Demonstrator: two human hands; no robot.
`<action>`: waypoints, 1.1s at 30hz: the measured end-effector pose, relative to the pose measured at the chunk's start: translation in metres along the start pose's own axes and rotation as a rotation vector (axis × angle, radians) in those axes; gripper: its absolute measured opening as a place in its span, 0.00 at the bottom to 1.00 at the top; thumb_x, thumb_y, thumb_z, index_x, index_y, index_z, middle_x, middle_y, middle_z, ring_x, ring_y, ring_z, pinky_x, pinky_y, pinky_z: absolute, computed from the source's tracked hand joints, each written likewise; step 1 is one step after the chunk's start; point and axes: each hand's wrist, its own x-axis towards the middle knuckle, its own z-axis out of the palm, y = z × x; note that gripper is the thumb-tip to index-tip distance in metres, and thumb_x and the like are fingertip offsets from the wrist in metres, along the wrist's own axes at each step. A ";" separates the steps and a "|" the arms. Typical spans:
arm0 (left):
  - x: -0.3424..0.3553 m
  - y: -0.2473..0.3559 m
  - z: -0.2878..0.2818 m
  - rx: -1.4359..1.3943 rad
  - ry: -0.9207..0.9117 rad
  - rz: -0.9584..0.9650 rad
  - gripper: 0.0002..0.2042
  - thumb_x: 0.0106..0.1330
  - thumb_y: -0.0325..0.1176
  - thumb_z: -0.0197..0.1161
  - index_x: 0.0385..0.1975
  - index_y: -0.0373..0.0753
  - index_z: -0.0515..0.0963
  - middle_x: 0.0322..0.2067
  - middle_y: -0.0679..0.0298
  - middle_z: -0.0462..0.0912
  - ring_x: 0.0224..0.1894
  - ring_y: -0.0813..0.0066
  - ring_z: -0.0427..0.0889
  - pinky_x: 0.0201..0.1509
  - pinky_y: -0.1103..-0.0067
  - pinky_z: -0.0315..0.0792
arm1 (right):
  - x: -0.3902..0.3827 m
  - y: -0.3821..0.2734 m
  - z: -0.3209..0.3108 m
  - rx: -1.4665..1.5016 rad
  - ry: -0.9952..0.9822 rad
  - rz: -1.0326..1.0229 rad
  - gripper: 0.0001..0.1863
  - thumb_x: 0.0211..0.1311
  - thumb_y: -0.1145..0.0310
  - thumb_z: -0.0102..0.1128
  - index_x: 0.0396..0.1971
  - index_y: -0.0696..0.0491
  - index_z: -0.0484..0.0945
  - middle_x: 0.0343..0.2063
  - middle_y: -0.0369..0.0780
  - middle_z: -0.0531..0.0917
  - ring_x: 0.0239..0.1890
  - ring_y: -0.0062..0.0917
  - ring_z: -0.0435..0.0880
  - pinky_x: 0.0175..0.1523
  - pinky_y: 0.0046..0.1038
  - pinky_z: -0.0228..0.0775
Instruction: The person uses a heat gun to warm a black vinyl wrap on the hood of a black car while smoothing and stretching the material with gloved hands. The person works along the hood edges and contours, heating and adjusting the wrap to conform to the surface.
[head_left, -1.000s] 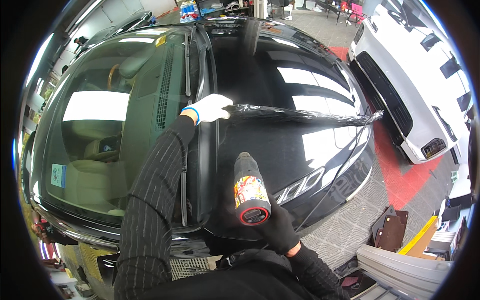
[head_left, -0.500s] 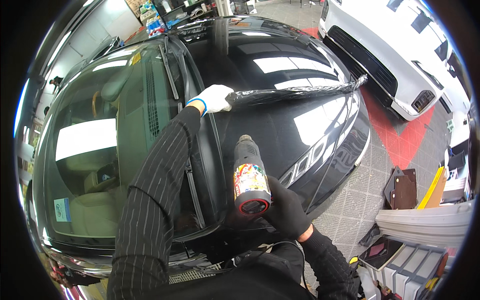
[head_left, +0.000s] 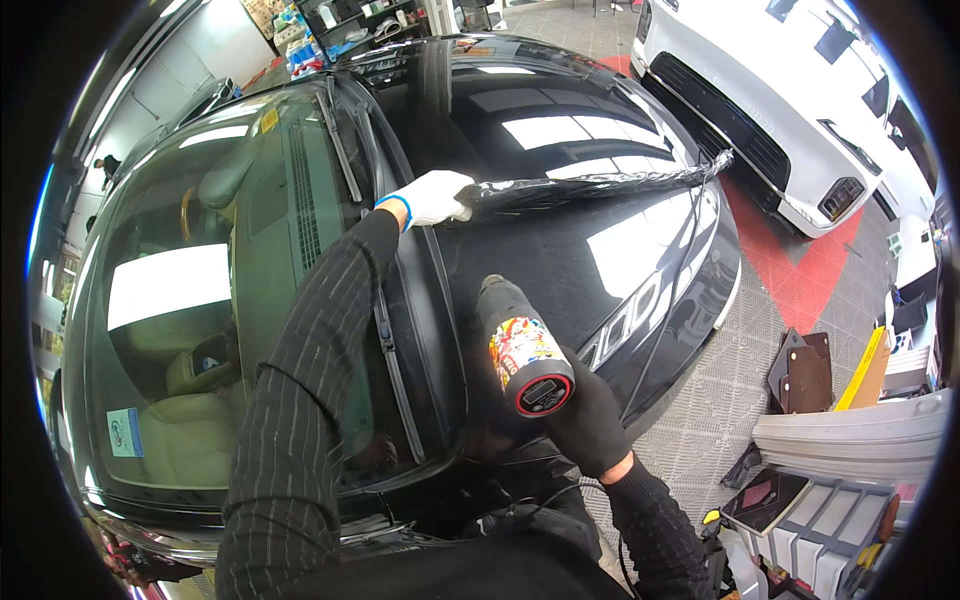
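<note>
My left hand [head_left: 432, 198], in a white glove with a blue cuff, is closed on the near end of a bunched strip of glossy black film [head_left: 590, 186]. The film stretches rightward across the black car hood [head_left: 500, 245] to its front edge. In my right hand [head_left: 592, 425], gloved in black, is a heat gun [head_left: 522, 345] with a colourful sticker and a red-ringed display on its back. Its nozzle points up and left above the hood, apart from the film. My right fingers are mostly hidden behind the gun.
On the left lie the windshield [head_left: 165, 385] and wipers [head_left: 392, 370]. A white car [head_left: 790, 110] stands at the far right, with red and grey floor tiles [head_left: 785, 265] beside it. A storage box [head_left: 810, 520] sits lower right; stocked shelves [head_left: 370, 25] stand at the back.
The heat gun has shifted a little right and up, and its nozzle has swung to lean further left. My left hand stays on the film, nearly in place.
</note>
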 end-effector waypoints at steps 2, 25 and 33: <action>-0.001 0.002 -0.001 -0.002 -0.010 -0.004 0.15 0.58 0.33 0.74 0.43 0.35 0.84 0.36 0.53 0.87 0.41 0.56 0.84 0.50 0.65 0.76 | 0.003 -0.003 0.001 -0.020 0.032 0.014 0.34 0.56 0.60 0.84 0.61 0.54 0.79 0.47 0.51 0.90 0.52 0.47 0.91 0.54 0.40 0.84; 0.007 -0.009 0.008 -0.488 -0.122 -0.045 0.12 0.63 0.35 0.76 0.37 0.33 0.85 0.29 0.71 0.81 0.33 0.79 0.74 0.41 0.76 0.70 | -0.001 -0.009 0.020 -0.173 0.219 -0.081 0.30 0.60 0.66 0.79 0.62 0.52 0.79 0.47 0.51 0.89 0.49 0.49 0.91 0.52 0.40 0.84; 0.003 -0.016 0.017 -0.646 -0.111 -0.005 0.11 0.66 0.33 0.75 0.41 0.32 0.86 0.31 0.71 0.82 0.36 0.81 0.74 0.45 0.77 0.70 | -0.006 -0.014 0.023 -0.184 0.250 -0.014 0.30 0.59 0.63 0.81 0.61 0.51 0.80 0.45 0.50 0.90 0.48 0.47 0.92 0.50 0.39 0.85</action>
